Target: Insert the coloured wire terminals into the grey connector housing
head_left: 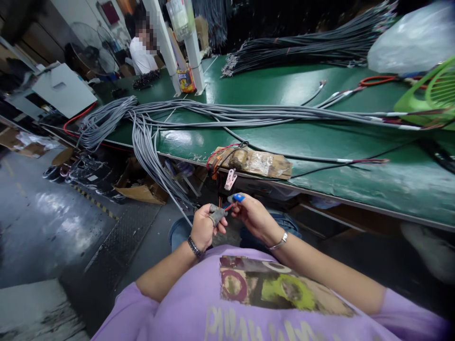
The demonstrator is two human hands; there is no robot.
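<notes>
In front of my lap, my left hand [205,228] is closed around the end of a grey cable, with dark tape or finger covers on the thumb and finger. Thin coloured wires [228,207], red among them, stick out from that grip. The fingertips of my right hand [256,219] pinch these wires, and a blue wrap covers one tip. A grey cable [182,214] runs down from the bench towards my left hand. Just above the hands, a pale pink clothes peg [231,180] hangs at the bench edge below a worn wooden block [268,163] with tape and wires on it.
A long bundle of grey cables [220,113] lies along the green bench [277,90], its loops drooping over the edge at left. Black cables [302,49] are piled behind. A green plastic basket [439,90] stands at right. A person [142,52] is at the far left.
</notes>
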